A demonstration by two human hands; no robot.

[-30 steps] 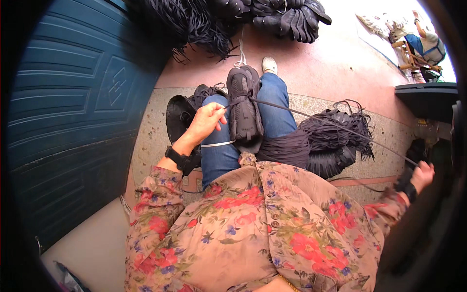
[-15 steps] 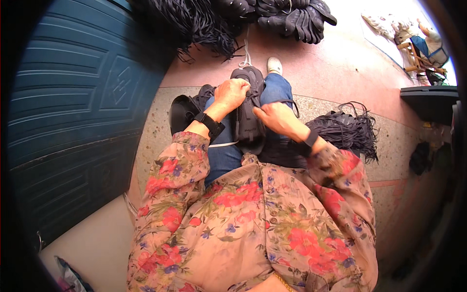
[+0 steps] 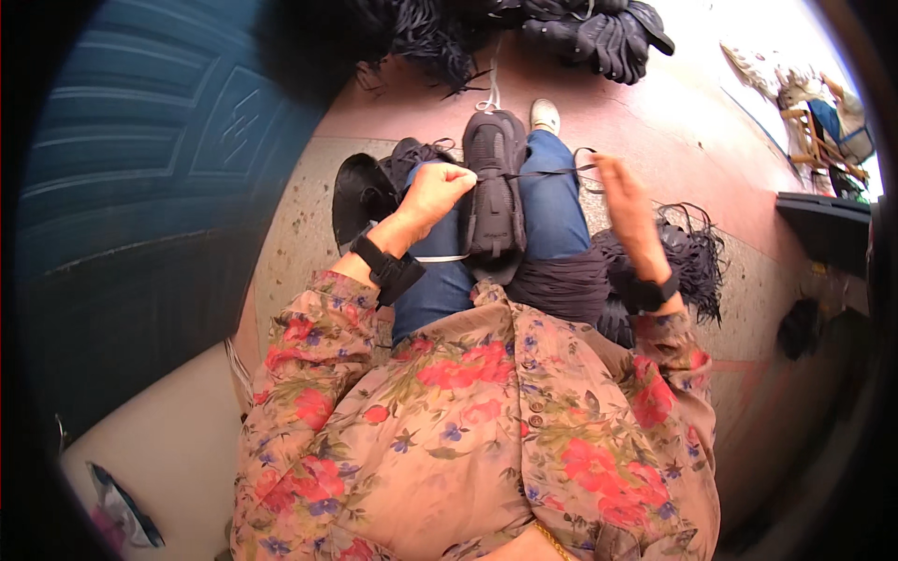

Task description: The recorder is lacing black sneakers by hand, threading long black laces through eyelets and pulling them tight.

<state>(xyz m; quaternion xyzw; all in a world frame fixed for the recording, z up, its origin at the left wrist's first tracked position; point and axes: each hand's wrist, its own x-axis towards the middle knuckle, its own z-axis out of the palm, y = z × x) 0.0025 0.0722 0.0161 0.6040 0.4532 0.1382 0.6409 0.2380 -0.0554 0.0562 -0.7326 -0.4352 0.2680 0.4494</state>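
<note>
The fingers of the left hand [image 3: 440, 192] are curled into a loose fist pressed against the side of the dark woven shoe upper [image 3: 493, 192], apparently pinning it so that it does not slide while the thread is drawn; whether they also pinch the thread there cannot be told. The shoe upper lies lengthwise along the person's blue-trousered thigh [image 3: 552, 201], toe end pointing away, which gives it a firm, raised rest close to both hands. From its middle a thin black thread [image 3: 547, 172] runs taut to the right, toward the right hand [image 3: 625, 201]. That hand is held up and away from the shoe, fingers stretched and lying close together; the thread seems to pass at their tips, though the pinch itself is too small to make out. The straight line of the thread suggests it is being kept tight.

Just left of the thigh a flat black sole piece [image 3: 360, 192] lies on the speckled floor [image 3: 290, 243], within easy reach. On the right, beside the leg, sits a tangled heap of black cords [image 3: 687, 257]. A pile of more dark shoe uppers [image 3: 589, 33] lies farther ahead
</note>
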